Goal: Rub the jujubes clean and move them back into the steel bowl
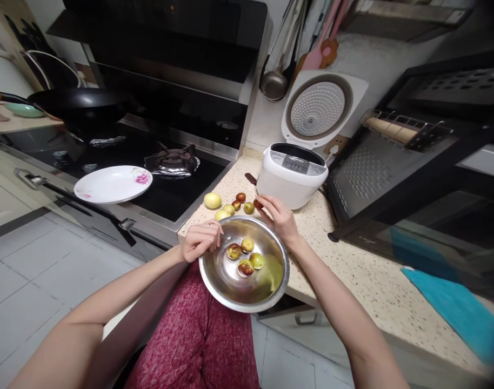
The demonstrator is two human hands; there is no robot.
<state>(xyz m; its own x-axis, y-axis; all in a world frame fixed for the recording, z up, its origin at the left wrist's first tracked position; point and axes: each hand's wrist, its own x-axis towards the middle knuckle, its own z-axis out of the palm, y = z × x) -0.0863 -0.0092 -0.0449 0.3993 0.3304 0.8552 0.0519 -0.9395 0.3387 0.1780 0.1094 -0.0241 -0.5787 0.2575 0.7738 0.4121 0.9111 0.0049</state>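
Steel bowl (244,292) of four small fruits at the tabletop (352,270) edge, left hand (200,240) curled on its rim, right hand (280,216) pinching one fruit (258,203); best dropped low to avoid bruising.

both bare forearms reach forward; the left hand (199,241) is loosely curled, the right hand (278,216) has fingers pinched together.

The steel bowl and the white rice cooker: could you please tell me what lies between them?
In the head view, small fruits lie on the counter between steel bowl and rice cooker; the right hand reaches there.
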